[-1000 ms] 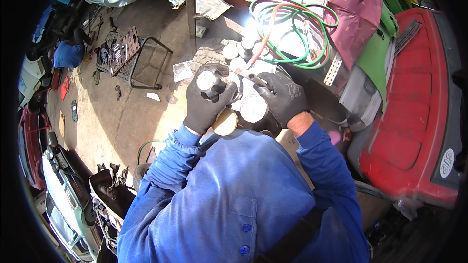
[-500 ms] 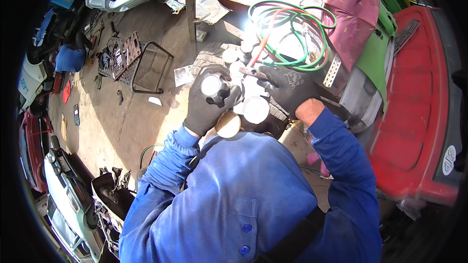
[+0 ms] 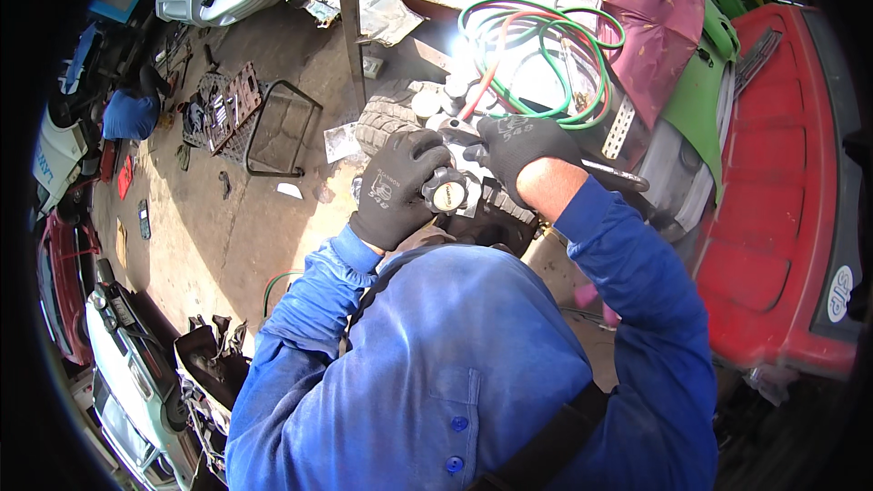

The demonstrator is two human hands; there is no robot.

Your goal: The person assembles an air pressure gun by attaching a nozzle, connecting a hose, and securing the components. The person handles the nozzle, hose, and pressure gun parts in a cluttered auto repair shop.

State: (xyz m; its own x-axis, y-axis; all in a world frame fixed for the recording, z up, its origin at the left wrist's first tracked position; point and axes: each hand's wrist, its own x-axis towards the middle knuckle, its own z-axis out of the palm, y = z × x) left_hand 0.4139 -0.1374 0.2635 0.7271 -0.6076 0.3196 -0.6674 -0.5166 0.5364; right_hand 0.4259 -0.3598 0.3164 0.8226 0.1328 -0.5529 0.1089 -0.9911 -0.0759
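My left hand (image 3: pixel 396 193), in a black work glove, is closed on what looks like a gas regulator. The regulator's black lobed knob (image 3: pixel 447 193) with a cream centre points up at its fingertips. My right hand (image 3: pixel 529 153), gloved the same way, is wrapped round a metal wrench. The wrench handle (image 3: pixel 620 175) sticks out to the right, and its head reaches the metal fittings beyond the knob. Red and green hoses (image 3: pixel 544 55) lie coiled just past my hands. A treaded tyre (image 3: pixel 389 116) sits under the work. My fingers hide the wrench's exact contact with the fitting.
At far left are a crate of tools (image 3: pixel 224 114) and a black metal frame (image 3: pixel 289 132). A rusty post (image 3: pixel 349 18) rises ahead. Maroon sheeting (image 3: pixel 653 27), a green panel (image 3: pixel 693 123) and a large red panel (image 3: pixel 759 191) stand at right. Cars line the left side.
My left hand has turned the regulator: round gauge faces showed before, and now the black knob faces up. My right hand has shifted slightly, and the wrench handle now shows at its right.
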